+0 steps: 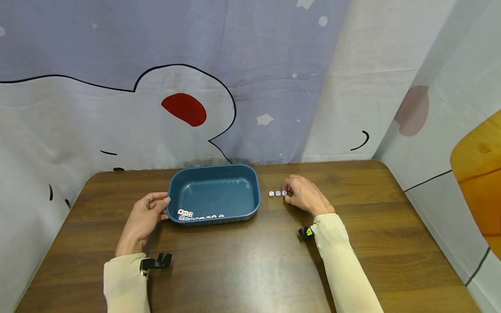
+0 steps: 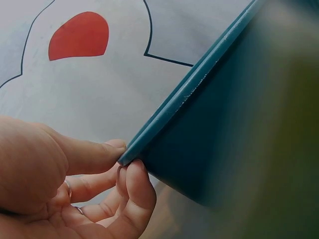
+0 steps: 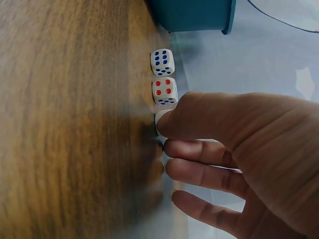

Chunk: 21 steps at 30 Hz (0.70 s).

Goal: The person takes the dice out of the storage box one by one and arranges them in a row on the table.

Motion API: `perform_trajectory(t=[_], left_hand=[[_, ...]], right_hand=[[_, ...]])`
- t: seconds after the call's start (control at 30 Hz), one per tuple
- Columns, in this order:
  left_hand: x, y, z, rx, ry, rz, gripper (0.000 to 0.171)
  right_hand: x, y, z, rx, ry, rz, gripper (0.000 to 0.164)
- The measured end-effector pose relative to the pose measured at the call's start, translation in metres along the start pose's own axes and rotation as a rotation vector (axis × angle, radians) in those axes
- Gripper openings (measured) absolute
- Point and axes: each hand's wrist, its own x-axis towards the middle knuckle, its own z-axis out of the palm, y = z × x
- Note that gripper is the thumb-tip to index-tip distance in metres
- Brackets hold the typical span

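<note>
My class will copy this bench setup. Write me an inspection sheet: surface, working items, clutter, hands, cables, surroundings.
Surface: brown wood-grain table, with a soft sheen near the middle.
Working items: blue tray with dice along its near side, bunched toward the near-left corner; three dice in a row on the table, right of the tray.
Clutter: nothing seen.
Hands: left hand pinches the tray at its left end; right hand has thumb and fingers at the rightmost die of the row. A black device sits at each wrist.
Cables: nothing seen.
Surroundings: printed cloth-like backdrop behind the table and along its right side.
</note>
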Motion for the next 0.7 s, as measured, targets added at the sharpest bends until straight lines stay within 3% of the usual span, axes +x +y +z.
perform_trajectory(t=[0.7], left_hand=[[0.0014,-0.0011,0.0000,0.001,-0.001,-0.010,0.046]], right_hand=[[-0.0018,0.0018,-0.0008,0.049,0.003,0.002,0.015]])
